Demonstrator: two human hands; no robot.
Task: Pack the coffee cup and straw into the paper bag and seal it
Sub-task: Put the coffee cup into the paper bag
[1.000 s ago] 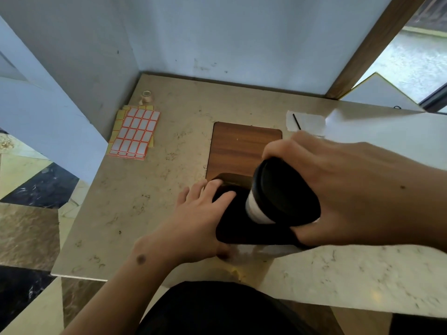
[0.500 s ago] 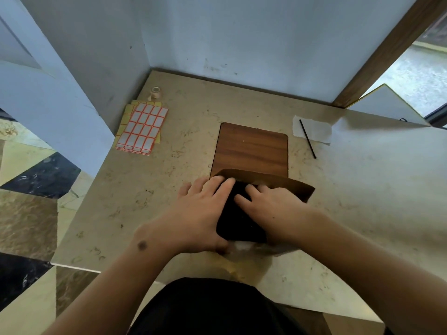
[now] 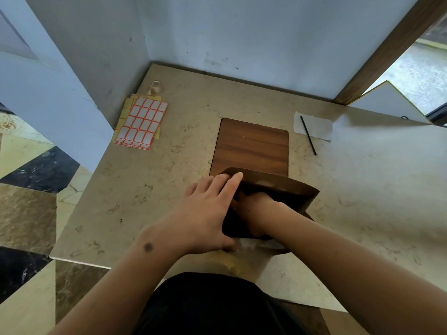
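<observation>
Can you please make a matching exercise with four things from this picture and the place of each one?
Things:
1. straw
2. label sheets
3. right hand
4. left hand

Places:
a. inside the paper bag
b. on the bag's left outer side
c. far left, near the wall
d. on white paper, far right

Pairs: 1-d, 2-c, 3-a, 4-b

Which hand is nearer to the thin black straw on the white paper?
Right. The right hand is inside the brown paper bag, below the thin black straw; the left hand is farther left.
</observation>
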